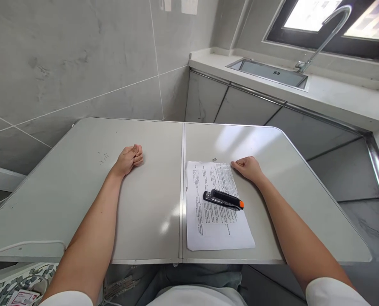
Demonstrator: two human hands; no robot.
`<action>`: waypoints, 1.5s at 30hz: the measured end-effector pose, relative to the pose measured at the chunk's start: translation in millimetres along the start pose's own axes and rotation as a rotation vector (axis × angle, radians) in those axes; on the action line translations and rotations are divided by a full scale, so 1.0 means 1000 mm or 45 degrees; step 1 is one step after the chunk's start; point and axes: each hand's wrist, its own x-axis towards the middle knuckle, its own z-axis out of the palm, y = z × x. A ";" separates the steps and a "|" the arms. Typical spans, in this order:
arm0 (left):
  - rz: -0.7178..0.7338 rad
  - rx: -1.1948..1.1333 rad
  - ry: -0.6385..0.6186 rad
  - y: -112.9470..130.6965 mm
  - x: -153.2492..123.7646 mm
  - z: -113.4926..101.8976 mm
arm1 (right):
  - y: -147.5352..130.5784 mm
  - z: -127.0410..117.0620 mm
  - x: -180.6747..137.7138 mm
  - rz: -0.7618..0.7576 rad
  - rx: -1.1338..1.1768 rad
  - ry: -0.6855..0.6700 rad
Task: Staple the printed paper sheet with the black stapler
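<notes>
My left hand [130,159] rests in a fist on the left half of the table, with nothing showing in it. Several tiny dark bits that look like loose staples [104,158] lie to its left. My right hand [247,167] is also closed, its knuckles beside the upper right corner of a stack of printed paper [205,233]. Across the sheets lies a black stapler [225,199] with an orange end, untouched by either hand. Just above the paper's top edge sits a small metallic piece [214,160], perhaps a short strip of staples.
A metal seam divides the pale folding table [154,199]. A white cable [26,243] crosses its lower left edge. Beyond stand a tiled wall [81,51] and a counter with a sink [269,73] and tall faucet [332,34].
</notes>
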 end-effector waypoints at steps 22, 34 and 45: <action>-0.019 0.101 -0.097 0.006 -0.001 0.006 | -0.110 0.037 -0.047 -1.104 0.025 -0.524; -0.013 0.024 -0.095 0.002 0.000 0.006 | -0.177 0.075 -0.048 -1.110 -0.142 -0.451; 0.018 -0.107 -0.076 0.000 0.001 0.008 | -0.245 0.105 -0.041 -1.123 -0.198 -0.433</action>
